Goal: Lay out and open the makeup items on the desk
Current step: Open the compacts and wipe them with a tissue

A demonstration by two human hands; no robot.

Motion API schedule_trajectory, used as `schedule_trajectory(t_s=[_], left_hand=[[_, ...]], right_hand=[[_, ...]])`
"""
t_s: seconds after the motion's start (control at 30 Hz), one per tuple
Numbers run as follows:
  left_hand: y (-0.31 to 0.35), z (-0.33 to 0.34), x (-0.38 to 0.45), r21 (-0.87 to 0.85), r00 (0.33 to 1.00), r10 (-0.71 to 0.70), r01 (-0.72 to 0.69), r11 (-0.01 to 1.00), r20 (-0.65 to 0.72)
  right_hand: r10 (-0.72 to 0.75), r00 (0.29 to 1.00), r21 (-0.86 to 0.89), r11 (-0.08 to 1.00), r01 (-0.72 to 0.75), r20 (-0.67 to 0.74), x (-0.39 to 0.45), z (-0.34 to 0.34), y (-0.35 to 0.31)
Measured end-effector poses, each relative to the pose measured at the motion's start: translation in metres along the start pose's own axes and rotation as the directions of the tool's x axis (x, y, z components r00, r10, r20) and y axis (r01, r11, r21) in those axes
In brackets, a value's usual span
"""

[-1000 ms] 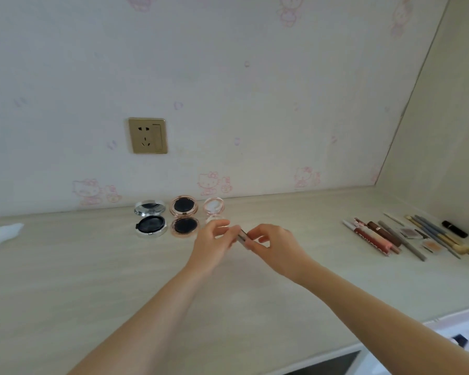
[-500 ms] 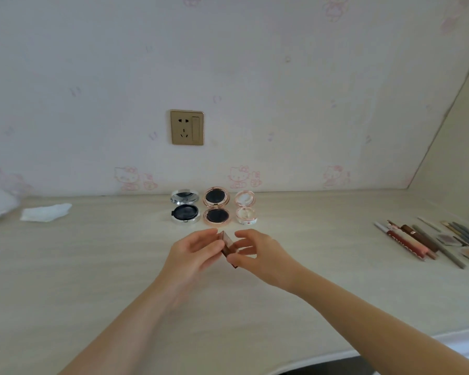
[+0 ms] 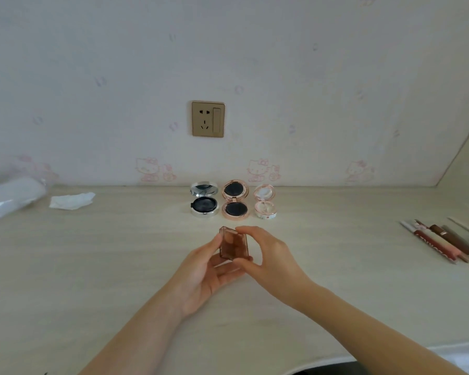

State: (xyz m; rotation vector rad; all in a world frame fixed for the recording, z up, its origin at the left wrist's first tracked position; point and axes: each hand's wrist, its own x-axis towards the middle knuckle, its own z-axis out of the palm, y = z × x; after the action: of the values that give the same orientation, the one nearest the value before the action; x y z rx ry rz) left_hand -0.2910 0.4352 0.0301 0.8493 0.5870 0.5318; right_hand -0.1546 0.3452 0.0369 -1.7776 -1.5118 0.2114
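Palette (image 3: 233,243) mid-frame, closed, pinched between left hand (image 3: 201,269) and right hand (image 3: 271,255); three compacts (image 3: 234,198) above already open; pencils (image 3: 441,243) right edge untouched.

Small brown translucent palette case (image 3: 233,243) — upright, lid shut, above desk. Three round compacts — silver (image 3: 204,199), rose-gold (image 3: 235,200), pink (image 3: 265,202) — open, in row near wall.

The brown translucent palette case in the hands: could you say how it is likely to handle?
The palette case looks rigid and probably light, since fingertips alone hold it. Its glossy plastic may be slippery. Stood on its narrow end, it would likely tip.
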Motion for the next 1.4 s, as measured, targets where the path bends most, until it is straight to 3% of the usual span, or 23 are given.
schedule_trajectory(t_s=[0.17,0.27,0.57,0.73,0.93,1.1,1.4], left_hand=[[0.0,0.001,0.002,0.025,0.999,0.04,-0.04,0.999,0.017],[-0.001,0.001,0.002,0.051,0.998,0.059,-0.061,0.997,0.039],[-0.002,-0.002,0.003,0.087,0.996,0.089,-0.091,0.992,0.024],[-0.001,-0.002,0.005,0.07,0.996,0.084,-0.085,0.994,0.015],[0.004,-0.001,0.002,0.003,0.998,0.062,-0.062,0.998,0.026],[0.005,0.001,0.003,-0.04,0.998,0.028,-0.026,0.999,0.058],[0.004,0.002,0.002,-0.035,0.995,-0.003,0.007,0.999,0.1]], right_hand=[[-0.155,0.988,-0.21,0.965,0.155,0.019,-0.001,0.003,-0.006],[-0.171,0.985,-0.259,0.952,0.166,0.001,-0.001,0.002,-0.01],[-0.078,0.996,-0.063,0.995,0.08,0.036,0.004,-0.015,-0.011],[-0.073,0.994,-0.065,0.995,0.079,0.082,0.006,-0.028,-0.015],[-0.042,0.999,-0.042,0.998,0.041,-0.017,0.009,-0.03,-0.012],[0.144,0.988,0.267,0.956,-0.125,-0.052,0.015,-0.027,-0.007],[0.364,0.931,0.698,0.66,-0.278,0.026,0.028,-0.022,-0.006]])
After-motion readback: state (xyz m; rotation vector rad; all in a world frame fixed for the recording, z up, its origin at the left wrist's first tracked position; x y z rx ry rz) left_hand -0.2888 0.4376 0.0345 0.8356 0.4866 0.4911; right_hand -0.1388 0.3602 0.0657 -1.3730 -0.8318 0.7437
